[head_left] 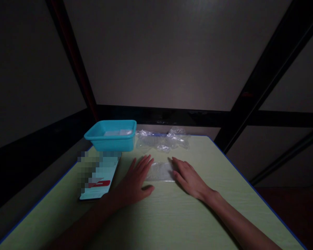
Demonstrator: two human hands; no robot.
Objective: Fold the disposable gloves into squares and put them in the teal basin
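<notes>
The room is dim, and its grey wall panels [161, 52] are framed by black beams [161, 115]; at the right, the floor [292, 208] looks dark red. Before the wall stands one bench [177, 215], with a pale, yellow-green top of fine grain and a blue edge [254, 189] around it.

On this bench I count one turquoise basin [113, 144] at the far left corner. Just beside it, along the far edge, lies one spread of crumpled clear plastic [159, 140]; how many pieces it makes, I cannot tell. Nearer, at the left, there is one device with a lit screen [104, 173], partly covered by blurred squares.

Two bare hands are over the bench, the left hand [134, 182] and the right hand [190, 177]. The grip of both is released, with the fingers extended. Between them lies one flat clear plastic piece [160, 172], its sides close to the fingers. Smallest is something whitish [118, 133] inside the basin, too dim to identify.
</notes>
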